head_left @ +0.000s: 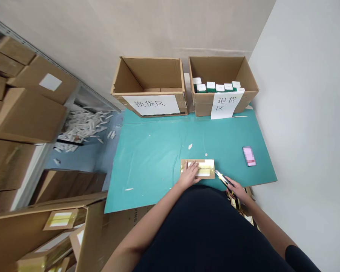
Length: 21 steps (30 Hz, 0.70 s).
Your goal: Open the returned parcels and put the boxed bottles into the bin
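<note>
A small flat cardboard parcel (205, 168) with yellow tape and a white label lies near the front edge of the teal table (158, 151). My left hand (189, 175) rests flat on the parcel's left part, fingers stretched out. My right hand (238, 189) is closed round a yellow and black utility knife (222, 179), whose tip points at the parcel's right end.
Two open cardboard boxes stand at the table's back: the left box (150, 85) with a paper sign, the right box (222, 85) holding several small green and white boxes. A pink blurred item (249, 156) lies at the right. Stacked cartons (22, 113) fill the left side.
</note>
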### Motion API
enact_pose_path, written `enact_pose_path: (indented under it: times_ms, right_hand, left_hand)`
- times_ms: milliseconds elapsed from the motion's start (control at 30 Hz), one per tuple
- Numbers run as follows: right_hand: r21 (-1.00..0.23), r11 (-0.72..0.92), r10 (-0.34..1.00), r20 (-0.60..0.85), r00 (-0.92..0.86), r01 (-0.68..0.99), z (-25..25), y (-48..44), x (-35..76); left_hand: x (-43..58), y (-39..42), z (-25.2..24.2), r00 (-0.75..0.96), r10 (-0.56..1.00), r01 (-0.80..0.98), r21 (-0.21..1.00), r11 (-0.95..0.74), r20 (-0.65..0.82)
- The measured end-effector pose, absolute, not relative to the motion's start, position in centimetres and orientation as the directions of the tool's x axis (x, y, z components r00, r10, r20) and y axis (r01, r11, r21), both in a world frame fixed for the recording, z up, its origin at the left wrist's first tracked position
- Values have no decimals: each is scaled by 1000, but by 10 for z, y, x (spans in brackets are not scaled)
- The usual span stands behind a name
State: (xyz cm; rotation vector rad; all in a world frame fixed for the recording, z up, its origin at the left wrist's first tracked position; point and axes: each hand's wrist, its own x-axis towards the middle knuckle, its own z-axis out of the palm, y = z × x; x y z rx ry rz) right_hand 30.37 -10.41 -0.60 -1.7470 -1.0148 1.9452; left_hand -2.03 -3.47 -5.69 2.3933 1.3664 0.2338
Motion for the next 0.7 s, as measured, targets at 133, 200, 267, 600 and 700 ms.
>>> enact_pose_path:
  times_ms: [133,200,267,600,700]
  right_hand:
    - [-665,-706,639,-747,-185,245,-4,-115,305]
    - [-676,-707,664,-736,-135,209,-5,-117,304]
    - [-701,-695,698,-711,-88,159,-6,-115,304]
    - [-833,-536,841,-541,4,134,-12,-54,287]
    - [-901,-411,911,-413,17,142,-15,-16,268]
  left_hand:
    - [-20,-33,-55,501,864,799,408,-441,-47]
    - [-20,-32,-54,503,863,796,415,-440,-50]
    - [-21,-32,-53,509,859,791,422,-442,-55]
    - [-26,-39,-57,530,847,786,395,-476,-35]
    - [-28,-48,-59,537,843,789,368,-492,-25]
